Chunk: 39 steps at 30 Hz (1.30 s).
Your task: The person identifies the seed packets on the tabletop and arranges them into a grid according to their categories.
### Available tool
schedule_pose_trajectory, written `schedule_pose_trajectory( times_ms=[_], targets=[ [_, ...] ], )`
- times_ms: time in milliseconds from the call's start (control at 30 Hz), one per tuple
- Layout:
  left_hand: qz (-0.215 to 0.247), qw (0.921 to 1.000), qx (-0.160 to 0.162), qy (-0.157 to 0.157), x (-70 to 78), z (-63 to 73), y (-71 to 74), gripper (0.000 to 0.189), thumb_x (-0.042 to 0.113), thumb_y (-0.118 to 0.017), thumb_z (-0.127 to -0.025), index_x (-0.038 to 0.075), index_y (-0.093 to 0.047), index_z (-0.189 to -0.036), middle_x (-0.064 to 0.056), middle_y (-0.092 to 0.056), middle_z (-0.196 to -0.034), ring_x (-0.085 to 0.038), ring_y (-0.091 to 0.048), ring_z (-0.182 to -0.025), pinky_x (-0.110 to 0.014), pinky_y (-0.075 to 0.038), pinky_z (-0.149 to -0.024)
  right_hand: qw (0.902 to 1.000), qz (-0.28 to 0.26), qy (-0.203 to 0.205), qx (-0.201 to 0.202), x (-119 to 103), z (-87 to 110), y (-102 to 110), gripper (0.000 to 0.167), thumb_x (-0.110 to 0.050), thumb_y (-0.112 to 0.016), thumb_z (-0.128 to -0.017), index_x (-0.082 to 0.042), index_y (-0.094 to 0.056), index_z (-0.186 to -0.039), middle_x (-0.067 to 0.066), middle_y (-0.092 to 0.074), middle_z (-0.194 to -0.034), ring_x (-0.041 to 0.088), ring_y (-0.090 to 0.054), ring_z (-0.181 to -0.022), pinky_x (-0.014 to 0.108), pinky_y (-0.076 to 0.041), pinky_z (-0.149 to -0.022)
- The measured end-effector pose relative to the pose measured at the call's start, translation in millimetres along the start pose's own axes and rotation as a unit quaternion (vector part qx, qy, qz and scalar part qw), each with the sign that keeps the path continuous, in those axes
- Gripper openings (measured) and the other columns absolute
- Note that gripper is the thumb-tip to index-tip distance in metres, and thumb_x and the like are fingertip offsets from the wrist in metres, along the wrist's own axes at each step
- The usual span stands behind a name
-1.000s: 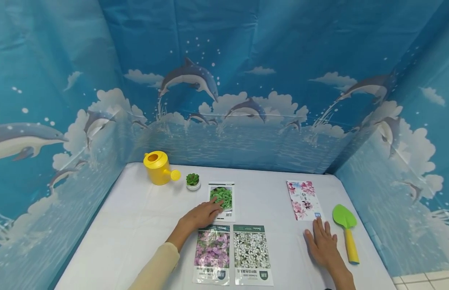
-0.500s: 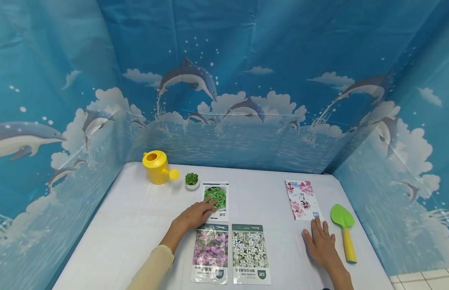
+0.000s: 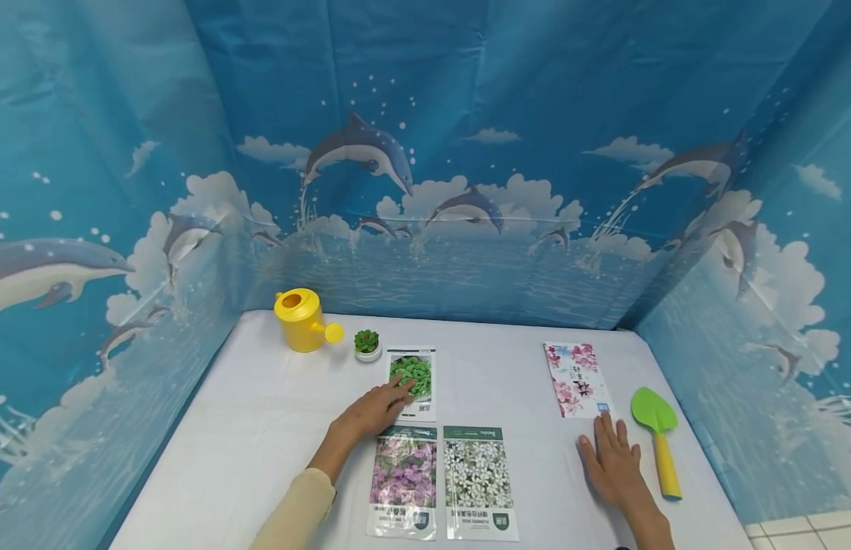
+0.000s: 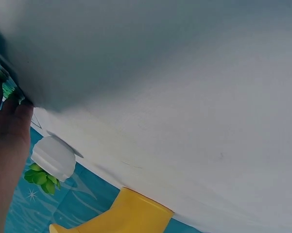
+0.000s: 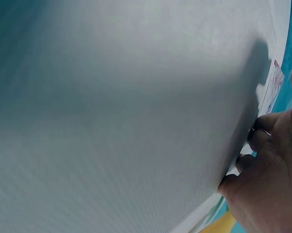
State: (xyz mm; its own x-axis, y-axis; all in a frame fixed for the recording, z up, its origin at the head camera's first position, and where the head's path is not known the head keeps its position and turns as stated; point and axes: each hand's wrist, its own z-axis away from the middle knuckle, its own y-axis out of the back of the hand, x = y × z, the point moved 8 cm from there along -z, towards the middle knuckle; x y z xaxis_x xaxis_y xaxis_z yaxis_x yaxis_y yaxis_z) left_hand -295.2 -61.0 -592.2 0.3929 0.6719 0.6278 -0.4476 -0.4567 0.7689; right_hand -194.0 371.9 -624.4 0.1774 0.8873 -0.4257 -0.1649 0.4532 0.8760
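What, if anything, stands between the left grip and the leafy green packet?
Nothing visible does: in the head view, the left grip has its fingertips over the leafy green packet. The small potted plant stands beside the packet's far left corner, and the purple-flower packet lies on its near side; neither comes between.
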Motion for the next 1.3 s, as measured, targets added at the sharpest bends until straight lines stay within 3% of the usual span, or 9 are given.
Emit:
schedule_pose_trajectory(
  times_ms=[200, 433, 600, 667, 767, 900, 1000, 1133, 1300],
  targets=[
    [0.009, 0.9999, 0.004, -0.008, 2.4, 0.6, 1.2, 0.045, 0.018, -0.043, -0.117, 0.010, -0.053, -0.160, -0.020, -0.029, -0.175, -0.044, -0.036, -0.158, -0.066, -0.032, -0.126, 1.0000, 0.006, -0.003, -0.002, -1, -0.8, 2, 0.086, -0.052, -0.030, -0.116, 0.016, -0.007, -0.164, 0.036, 0.004, -0.172, 0.058, 0.015, -0.158, 0.082, 0.012, -0.119],
    [0.007, 0.9999, 0.008, -0.007, 2.9, 2.0, 2.4, 0.048, 0.018, -0.043, -0.117, 0.009, -0.046, -0.164, -0.021, -0.028, -0.175, -0.045, -0.038, -0.157, -0.066, -0.032, -0.125, 0.9997, 0.020, -0.009, 0.007, -8, -0.5, 6, 0.091, -0.054, -0.041, -0.114, 0.017, -0.011, -0.164, 0.039, -0.001, -0.171, 0.060, 0.009, -0.158, 0.083, 0.004, -0.118],
    [0.006, 0.9999, 0.009, 0.001, 0.9, 2.5, 2.4, 0.049, 0.020, -0.043, -0.117, 0.010, -0.045, -0.165, -0.020, -0.028, -0.175, -0.044, -0.038, -0.157, -0.064, -0.033, -0.126, 0.9927, 0.083, 0.033, 0.081, -24, -3.2, 19, 0.075, -0.039, -0.054, -0.112, 0.016, -0.032, -0.160, 0.044, -0.030, -0.162, 0.066, -0.024, -0.151, 0.084, -0.022, -0.116],
    [0.005, 0.9999, 0.009, 0.001, -0.1, 2.2, 2.0, 0.048, 0.020, -0.044, -0.117, 0.010, -0.046, -0.165, -0.020, -0.028, -0.175, -0.044, -0.038, -0.156, -0.064, -0.034, -0.126, 0.9863, 0.107, 0.051, 0.115, -29, -6.7, 26, 0.069, -0.031, -0.060, -0.110, 0.015, -0.039, -0.156, 0.045, -0.043, -0.153, 0.066, -0.039, -0.142, 0.083, -0.036, -0.109],
    [0.006, 0.9999, 0.009, -0.006, 1.2, 1.2, 1.4, 0.046, 0.019, -0.044, -0.117, 0.011, -0.051, -0.162, -0.019, -0.028, -0.176, -0.042, -0.036, -0.158, -0.063, -0.033, -0.126, 0.9812, 0.118, 0.058, 0.142, -32, -16.1, 37, 0.068, -0.025, -0.069, -0.105, 0.015, -0.043, -0.154, 0.044, -0.053, -0.139, 0.062, -0.049, -0.127, 0.077, -0.047, -0.102],
    [0.006, 0.9999, 0.006, -0.010, 2.6, 0.6, -0.3, 0.044, 0.019, -0.044, -0.117, 0.011, -0.054, -0.159, -0.019, -0.028, -0.176, -0.040, -0.033, -0.160, -0.063, -0.032, -0.127, 0.9816, 0.098, 0.069, 0.149, -32, -32.3, 48, 0.070, -0.025, -0.073, -0.102, 0.014, -0.045, -0.153, 0.043, -0.051, -0.138, 0.060, -0.048, -0.125, 0.075, -0.047, -0.104],
    [0.004, 1.0000, 0.004, -0.007, 1.7, 1.2, -1.3, 0.045, 0.019, -0.045, -0.117, 0.011, -0.052, -0.161, -0.019, -0.028, -0.176, -0.042, -0.035, -0.159, -0.063, -0.033, -0.126, 0.9820, 0.072, 0.091, 0.149, -32, -44.9, 53, 0.069, -0.026, -0.071, -0.104, 0.013, -0.044, -0.155, 0.043, -0.043, -0.150, 0.062, -0.042, -0.136, 0.078, -0.041, -0.110],
    [0.005, 0.9999, 0.007, -0.007, 1.0, 1.6, -0.9, 0.046, 0.018, -0.045, -0.117, 0.010, -0.051, -0.162, -0.019, -0.028, -0.175, -0.043, -0.036, -0.158, -0.064, -0.034, -0.126, 0.9862, 0.044, 0.105, 0.120, -29, -61.3, 55, 0.073, -0.029, -0.066, -0.108, 0.010, -0.036, -0.162, 0.040, -0.025, -0.167, 0.063, -0.022, -0.153, 0.081, -0.027, -0.117],
    [0.005, 0.9999, 0.008, -0.009, 1.8, 1.0, 0.2, 0.047, 0.019, -0.044, -0.117, 0.010, -0.049, -0.163, -0.020, -0.028, -0.175, -0.043, -0.036, -0.158, -0.064, -0.033, -0.126, 0.9921, 0.017, 0.100, 0.074, -25, -73.1, 53, 0.076, -0.035, -0.062, -0.110, 0.006, -0.030, -0.165, 0.036, -0.014, -0.173, 0.059, -0.005, -0.160, 0.081, -0.017, -0.119]
  ],
)
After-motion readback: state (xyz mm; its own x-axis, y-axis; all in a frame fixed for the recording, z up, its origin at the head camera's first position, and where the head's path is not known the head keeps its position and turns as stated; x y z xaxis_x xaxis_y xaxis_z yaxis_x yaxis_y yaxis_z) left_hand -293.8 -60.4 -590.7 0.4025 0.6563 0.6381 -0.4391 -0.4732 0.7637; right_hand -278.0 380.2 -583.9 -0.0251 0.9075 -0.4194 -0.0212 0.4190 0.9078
